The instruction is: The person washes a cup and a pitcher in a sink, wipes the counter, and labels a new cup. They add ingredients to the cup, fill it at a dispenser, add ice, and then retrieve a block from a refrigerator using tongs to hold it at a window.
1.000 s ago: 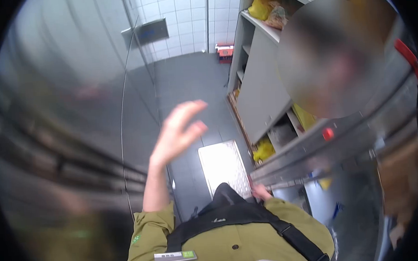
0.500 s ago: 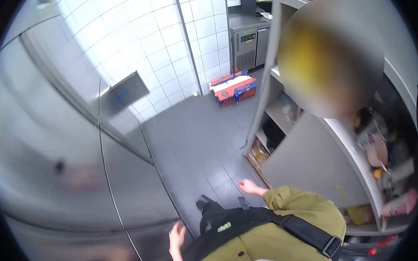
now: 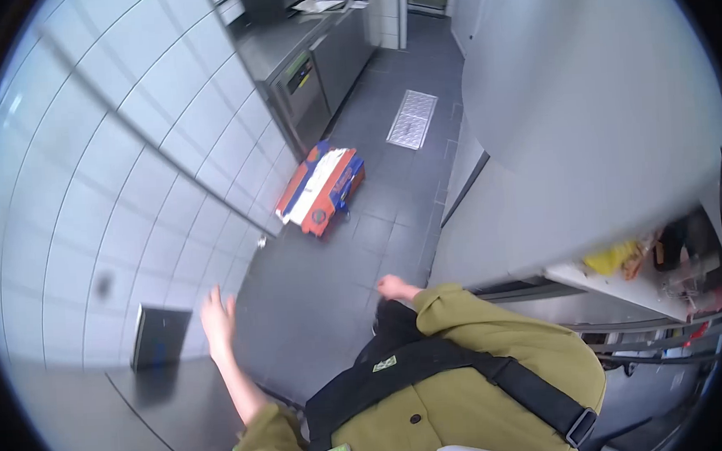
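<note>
My left hand [image 3: 217, 319] hangs in the air at the left, thumb and fingers apart and holding nothing. It is nearest to a dark metal panel [image 3: 162, 336] at the tiled wall. In front of my body, my right hand [image 3: 392, 288] is curled closed over the floor, with nothing seen in it. Ahead on the floor, against the wall, stands an orange and blue mango box [image 3: 320, 189] with a white strip along its top. Neither hand touches it.
A grey floor [image 3: 323, 285] runs forward past a metal drain grate [image 3: 413, 120]. Steel counter units [image 3: 301, 98] line the left beyond the white tiled wall [image 3: 157, 154]. On the right, a large grey panel [image 3: 571, 182] stands close, with a cluttered shelf [image 3: 609, 282] behind it.
My view has moved forward and turned, so the mango box is nearer and further left. The steel doors at left have mostly left view. My left hand has lifted outward.
</note>
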The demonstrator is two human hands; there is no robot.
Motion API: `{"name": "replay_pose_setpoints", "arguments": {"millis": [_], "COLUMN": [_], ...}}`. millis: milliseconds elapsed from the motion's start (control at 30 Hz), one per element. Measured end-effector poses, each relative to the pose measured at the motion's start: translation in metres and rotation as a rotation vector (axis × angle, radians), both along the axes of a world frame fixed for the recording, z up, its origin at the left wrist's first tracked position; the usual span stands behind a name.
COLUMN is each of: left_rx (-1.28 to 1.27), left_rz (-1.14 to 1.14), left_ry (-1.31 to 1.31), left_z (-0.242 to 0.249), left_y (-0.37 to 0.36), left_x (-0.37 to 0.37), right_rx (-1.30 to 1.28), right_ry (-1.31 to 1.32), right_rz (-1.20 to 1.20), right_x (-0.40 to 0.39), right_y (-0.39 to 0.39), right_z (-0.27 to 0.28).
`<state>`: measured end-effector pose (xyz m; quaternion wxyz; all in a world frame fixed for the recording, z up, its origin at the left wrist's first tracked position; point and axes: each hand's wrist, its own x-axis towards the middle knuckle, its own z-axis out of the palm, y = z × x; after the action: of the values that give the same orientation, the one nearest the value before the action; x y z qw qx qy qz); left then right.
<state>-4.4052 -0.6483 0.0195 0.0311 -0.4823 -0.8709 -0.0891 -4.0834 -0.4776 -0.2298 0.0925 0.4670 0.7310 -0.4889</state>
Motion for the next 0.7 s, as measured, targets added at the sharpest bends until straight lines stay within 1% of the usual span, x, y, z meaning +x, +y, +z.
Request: {"name": "replay_pose_setpoints", "arguments": {"millis": [33, 67, 100, 133, 167, 200, 233, 267, 300, 333, 367, 400, 467, 500, 533, 567, 600, 633, 667, 700], "left_rx": [0.097, 0.293, 0.436, 0.596, 0.67, 0.674, 0.671, 0.457, 0.32, 0.186, 0.092, -0.118, -0.326, -0.337, -0.334, -0.331, -0.298, -0.189, -0.092, -0.026], "left_rz": [-0.119, -0.255, -0.374, -0.48, -0.536, -0.641, -0.79, -0.825, -1.007, -1.113, -1.135, -1.047, -0.987, -1.035, -1.057, -1.061, -1.062, -1.072, -1.104, -1.073], "left_ry": [0.02, 0.092, 0.007, -0.084, -0.264, -0.532, -0.62, -0.718, -0.803, -0.835, -0.902, -1.084, -1.172, -1.197, -1.22, -1.233, -1.223, -1.256, -1.291, -1.154], "left_z": [0.034, 0.062, 0.084, 0.096, 0.1, 0.095, 0.07, 0.059, 0.012, -0.001, -0.028, -0.044, -0.051, -0.063, -0.073, -0.076, -0.075, -0.08, -0.084, -0.079], "left_y": [0.077, 0.141, 0.198, 0.252, 0.292, 0.328, 0.365, 0.384, 0.414, 0.432, 0.45, 0.468, 0.514, 0.551, 0.584, 0.617, 0.668, 0.709, 0.755, 0.813], "left_x": [-0.004, 0.005, 0.022, 0.046, 0.073, 0.098, 0.119, 0.141, 0.145, 0.149, 0.146, 0.14, 0.138, 0.145, 0.151, 0.164, 0.175, 0.191, 0.208, 0.225], "right_rx": [0.152, 0.16, 0.168, 0.164, 0.156, 0.17, 0.175, 0.193, 0.215, 0.261, 0.309, 0.378, 0.016, -0.175, -0.048, -0.071, -0.093, -0.293, -0.396, -0.422], "right_ry": [-0.142, -0.203, -0.258, -0.282, -0.276, -0.265, -0.23, -0.167, -0.1, 0.002, 0.107, 0.212, 0.311, 0.356, 0.256, 0.253, 0.25, 0.309, 0.415, 0.494], "right_rz": [0.005, -0.107, -0.224, -0.247, -0.228, -0.165, -0.098, -0.079, -0.103, -0.186, -0.26, -0.328, -0.597, -0.696, -0.5, -0.528, -0.556, -0.837, -0.994, -1.004], "right_x": [0.006, 0.013, 0.021, 0.026, 0.021, 0.014, 0.001, -0.011, -0.023, -0.027, -0.031, -0.03, -0.023, -0.024, -0.017, -0.023, -0.029, -0.037, -0.041, -0.028], "right_y": [0.036, 0.063, 0.089, 0.124, 0.151, 0.19, 0.225, 0.255, 0.285, 0.313, 0.342, 0.383, 0.46, 0.499, 0.543, 0.596, 0.647, 0.693, 0.742, 0.794], "right_z": [-0.029, -0.037, -0.047, -0.055, -0.059, -0.063, -0.055, -0.047, -0.036, -0.026, -0.019, -0.015, -0.015, -0.019, -0.047, -0.054, -0.059, -0.039, -0.024, -0.02]}}
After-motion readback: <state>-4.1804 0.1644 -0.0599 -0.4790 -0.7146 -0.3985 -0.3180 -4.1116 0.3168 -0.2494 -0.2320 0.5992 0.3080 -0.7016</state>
